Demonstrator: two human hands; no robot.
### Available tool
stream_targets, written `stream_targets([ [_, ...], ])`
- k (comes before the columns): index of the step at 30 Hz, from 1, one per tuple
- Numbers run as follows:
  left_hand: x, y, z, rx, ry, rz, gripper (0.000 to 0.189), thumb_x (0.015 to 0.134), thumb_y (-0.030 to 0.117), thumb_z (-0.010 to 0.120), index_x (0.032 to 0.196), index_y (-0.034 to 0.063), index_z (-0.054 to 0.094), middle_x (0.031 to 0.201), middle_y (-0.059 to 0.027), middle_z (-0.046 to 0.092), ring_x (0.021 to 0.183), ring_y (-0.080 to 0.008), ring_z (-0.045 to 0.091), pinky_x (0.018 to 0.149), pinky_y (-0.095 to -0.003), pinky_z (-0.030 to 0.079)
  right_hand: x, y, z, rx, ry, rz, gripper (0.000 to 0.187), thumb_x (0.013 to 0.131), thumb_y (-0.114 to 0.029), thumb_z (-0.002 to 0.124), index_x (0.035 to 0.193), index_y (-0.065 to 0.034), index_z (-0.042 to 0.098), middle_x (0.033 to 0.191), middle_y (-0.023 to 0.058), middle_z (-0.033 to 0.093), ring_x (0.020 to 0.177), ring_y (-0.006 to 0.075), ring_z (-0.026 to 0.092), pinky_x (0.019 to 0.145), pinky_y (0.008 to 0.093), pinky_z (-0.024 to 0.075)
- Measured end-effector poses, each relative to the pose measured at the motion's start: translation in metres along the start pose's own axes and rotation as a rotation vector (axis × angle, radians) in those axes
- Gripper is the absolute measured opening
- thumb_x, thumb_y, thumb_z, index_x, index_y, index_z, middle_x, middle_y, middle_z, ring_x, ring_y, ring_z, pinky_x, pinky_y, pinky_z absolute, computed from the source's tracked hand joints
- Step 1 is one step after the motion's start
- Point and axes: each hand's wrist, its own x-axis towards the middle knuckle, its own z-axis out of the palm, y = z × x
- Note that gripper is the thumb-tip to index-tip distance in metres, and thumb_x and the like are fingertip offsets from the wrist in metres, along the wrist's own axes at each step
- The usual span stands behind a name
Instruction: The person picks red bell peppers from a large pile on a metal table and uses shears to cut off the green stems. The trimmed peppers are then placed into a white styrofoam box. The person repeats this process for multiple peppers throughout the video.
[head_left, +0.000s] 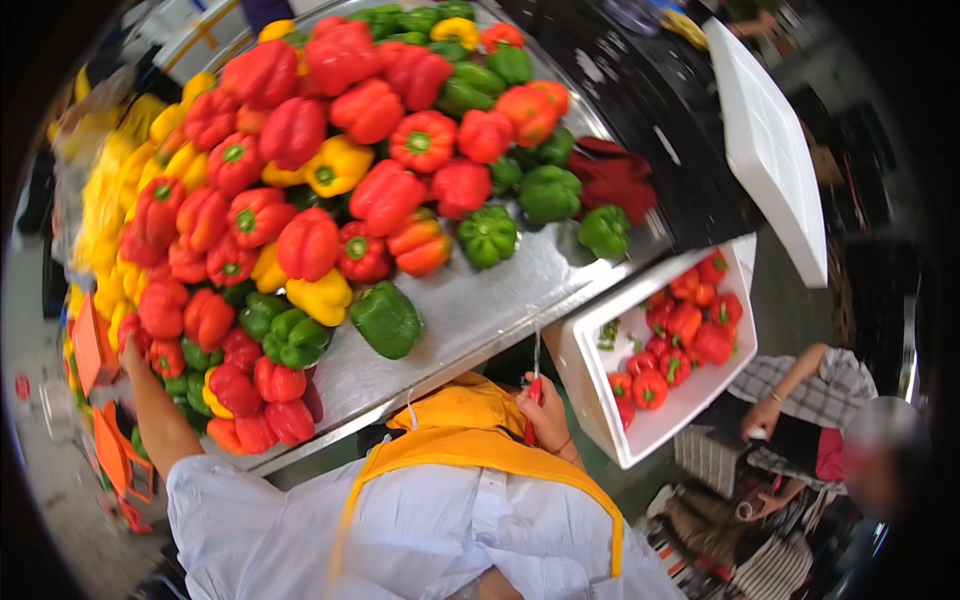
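Note:
My left arm stretches out to the far left of the pile, where my left hand (130, 354) is at a red bell pepper (132, 331). The hand looks small there, and its fingers are mostly hidden. Close to my orange apron (450, 405), my right hand (547, 416) grips a red-handled tool (535, 391) whose narrow metal blade points away from me. A big heap of red, yellow and green bell peppers covers much of the stainless steel table (480, 307). One green bell pepper (386, 320) lies near the table's front edge.
Right of me, a white foam box (589, 375) holds several red peppers and green stem bits. Its likely lid (772, 150) stands beyond. A dark red cloth (615, 180) lies at the table's right end. Orange crates (124, 450) stand left; a seated person (795, 420) is at right.

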Motion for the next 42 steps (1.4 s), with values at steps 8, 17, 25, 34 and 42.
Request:
stream_targets([
  [8, -0.13, 0.119, 0.094, 0.111, -0.051, 1.014, 0.038, 0.08, 0.024, 0.063, 0.104, -0.0044, 0.058, 0.097, -0.0126, 0.063, 0.086, -0.0207, 0.061, 0.075, -0.0284, 0.048, -0.017, 0.022, -0.028, 0.072, 0.099, -0.1, 0.053, 0.073, -0.022, 0.063, 0.115, 0.0014, 0.043, 0.082, 0.0079, 0.049, 0.073, 0.018, 0.05, 0.07, 0.0281, 0.0424],
  [17, -0.796, -0.019, 0.245, 0.355, -2.0, 0.736, 0.025, 0.082, 0.012, 0.057, 0.103, 0.0004, 0.057, 0.093, -0.0052, 0.061, 0.084, -0.0135, 0.058, 0.074, -0.0244, 0.046, -0.059, 0.045, -0.141, 0.539, 0.348, -0.234, 0.052, 0.076, -0.007, 0.056, 0.122, 0.0025, 0.036, 0.091, 0.0024, 0.044, 0.081, 0.0092, 0.044, 0.075, 0.0205, 0.0384],
  [25, -1.033, -0.319, 0.255, 0.885, -2.291, 1.217, 0.107, 0.052, 0.057, 0.073, 0.135, 0.0067, 0.027, 0.123, -0.0264, 0.042, 0.113, -0.0365, 0.045, 0.094, -0.0409, 0.038, -0.082, 0.075, -0.23, 0.778, 0.597, -0.331, 0.046, 0.08, -0.002, 0.054, 0.123, -0.0004, 0.038, 0.093, 0.001, 0.046, 0.082, 0.0079, 0.045, 0.072, 0.0187, 0.0393],
  [34, -1.084, -0.338, 0.274, 1.13, -2.316, 0.529, 0.093, 0.059, 0.033, 0.08, 0.128, -0.0031, 0.029, 0.119, -0.0149, 0.047, 0.108, -0.0239, 0.049, 0.087, -0.0347, 0.044, -0.127, 0.115, -0.251, 0.814, 0.718, -0.127, 0.043, 0.079, -0.005, 0.053, 0.12, 0.0008, 0.039, 0.088, 0.001, 0.048, 0.072, 0.0066, 0.045, 0.064, 0.0181, 0.0386],
  [42, -1.042, -0.197, 0.226, 0.637, -2.397, -0.121, 0.093, 0.059, 0.031, 0.079, 0.133, 0.009, 0.027, 0.122, -0.0117, 0.044, 0.11, -0.0222, 0.046, 0.089, -0.0343, 0.042, -0.121, 0.116, -0.267, 0.714, 0.677, -0.172, 0.046, 0.079, -0.011, 0.053, 0.12, 0.0029, 0.037, 0.086, 0.003, 0.049, 0.073, 0.0096, 0.047, 0.066, 0.0216, 0.0402],
])
